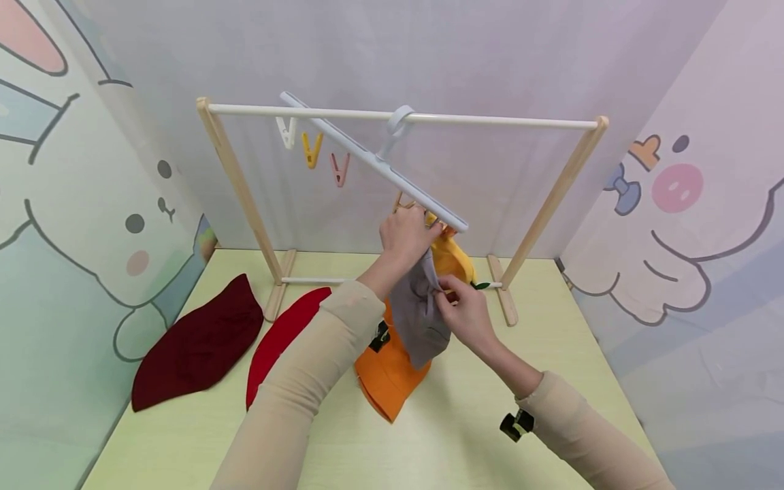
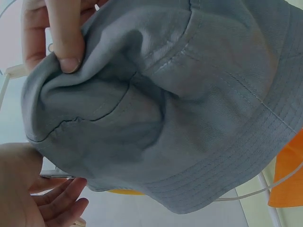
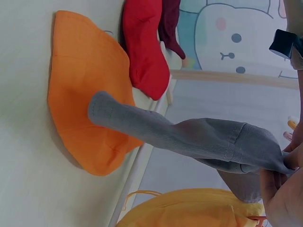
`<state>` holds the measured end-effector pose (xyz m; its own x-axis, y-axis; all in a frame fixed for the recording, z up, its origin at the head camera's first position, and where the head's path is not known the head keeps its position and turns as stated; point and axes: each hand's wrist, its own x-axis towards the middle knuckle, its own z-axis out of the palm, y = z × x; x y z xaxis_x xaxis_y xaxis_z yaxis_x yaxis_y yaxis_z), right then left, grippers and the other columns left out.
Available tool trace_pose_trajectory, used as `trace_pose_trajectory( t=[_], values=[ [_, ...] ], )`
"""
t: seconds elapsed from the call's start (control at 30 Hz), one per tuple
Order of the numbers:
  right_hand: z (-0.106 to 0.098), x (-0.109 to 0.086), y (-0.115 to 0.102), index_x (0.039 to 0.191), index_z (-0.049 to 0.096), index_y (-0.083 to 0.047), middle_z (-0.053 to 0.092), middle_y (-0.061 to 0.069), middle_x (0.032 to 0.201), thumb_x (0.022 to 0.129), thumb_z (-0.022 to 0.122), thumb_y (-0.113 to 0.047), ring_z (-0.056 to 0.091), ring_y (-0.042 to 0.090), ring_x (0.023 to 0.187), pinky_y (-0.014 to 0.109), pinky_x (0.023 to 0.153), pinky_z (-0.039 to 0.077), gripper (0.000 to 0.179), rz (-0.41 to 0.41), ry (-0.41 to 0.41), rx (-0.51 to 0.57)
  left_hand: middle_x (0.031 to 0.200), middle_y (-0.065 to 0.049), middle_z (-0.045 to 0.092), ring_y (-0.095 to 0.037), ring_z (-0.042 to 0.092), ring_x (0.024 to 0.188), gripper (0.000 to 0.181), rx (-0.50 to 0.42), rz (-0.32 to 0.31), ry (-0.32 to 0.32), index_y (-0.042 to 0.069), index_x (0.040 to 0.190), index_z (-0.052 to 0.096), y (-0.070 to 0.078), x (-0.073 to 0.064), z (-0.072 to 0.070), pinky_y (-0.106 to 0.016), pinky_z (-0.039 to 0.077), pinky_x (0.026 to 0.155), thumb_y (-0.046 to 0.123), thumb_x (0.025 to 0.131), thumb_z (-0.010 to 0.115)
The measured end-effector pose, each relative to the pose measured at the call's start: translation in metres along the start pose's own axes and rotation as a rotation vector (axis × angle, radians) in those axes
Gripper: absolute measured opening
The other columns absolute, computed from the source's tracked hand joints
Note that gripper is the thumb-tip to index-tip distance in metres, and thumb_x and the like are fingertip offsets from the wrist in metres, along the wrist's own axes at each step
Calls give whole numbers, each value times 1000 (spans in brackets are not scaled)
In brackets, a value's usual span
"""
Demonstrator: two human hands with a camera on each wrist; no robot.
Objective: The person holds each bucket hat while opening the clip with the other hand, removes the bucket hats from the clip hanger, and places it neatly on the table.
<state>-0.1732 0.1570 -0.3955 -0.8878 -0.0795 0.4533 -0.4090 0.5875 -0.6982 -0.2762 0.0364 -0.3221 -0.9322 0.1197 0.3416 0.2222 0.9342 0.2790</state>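
Observation:
My right hand (image 1: 467, 312) pinches the folded crown of a grey bucket hat (image 1: 419, 316) between thumb and fingers. The hat hangs brim down, creased, filling most of the left wrist view. Just above it, under the low end of a pale blue hanger (image 1: 361, 150), my left hand (image 1: 407, 235) pinches a brownish clothespin (image 1: 431, 218), mostly hidden by the fingers. Behind the grey hat a yellow hat (image 1: 452, 258) hangs from the hanger's low end. An orange bucket hat (image 3: 90, 90) lies on the table below, partly covered by the grey one in the head view.
The hanger hooks over the white rail (image 1: 502, 120) of a wooden-legged rack, tilted down to the right. White (image 1: 286, 133), yellow (image 1: 312, 150) and pink (image 1: 339, 170) clothespins dangle from it. Red (image 1: 284, 333) and maroon (image 1: 199, 344) hats lie on the table at left.

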Motion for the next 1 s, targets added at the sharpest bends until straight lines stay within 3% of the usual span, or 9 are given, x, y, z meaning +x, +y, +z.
trace_pose_trajectory(
  t=[0.27,0.6,0.87,1.0],
  values=[
    [1,-1,1,95,66,-8,67,4,88,83,62,-3,62,14,69,27,63,53,13,-18,4,1,54,2,45,-17,47,47,28,-39,21,54,20,83,60,-1,-1,0,-26,30,41,47,86,54],
    [0,0,2,94,66,-6,67,5,86,82,62,-2,62,15,69,29,63,53,13,-24,29,-3,57,1,47,-17,47,50,27,-58,5,34,17,90,62,-1,-2,-1,-27,31,44,43,89,52],
    [-4,0,3,94,66,-6,68,6,86,82,62,-2,64,15,70,29,64,53,13,-29,58,0,57,0,49,-18,48,50,27,-80,-6,29,17,73,57,0,0,-3,-28,32,44,34,92,48],
    [-6,0,3,94,66,-6,68,6,85,82,62,-2,64,15,69,27,63,52,13,-19,56,0,58,-1,50,-18,48,51,29,-75,-7,16,16,72,56,1,0,-4,-28,32,45,34,92,47]
  ],
)
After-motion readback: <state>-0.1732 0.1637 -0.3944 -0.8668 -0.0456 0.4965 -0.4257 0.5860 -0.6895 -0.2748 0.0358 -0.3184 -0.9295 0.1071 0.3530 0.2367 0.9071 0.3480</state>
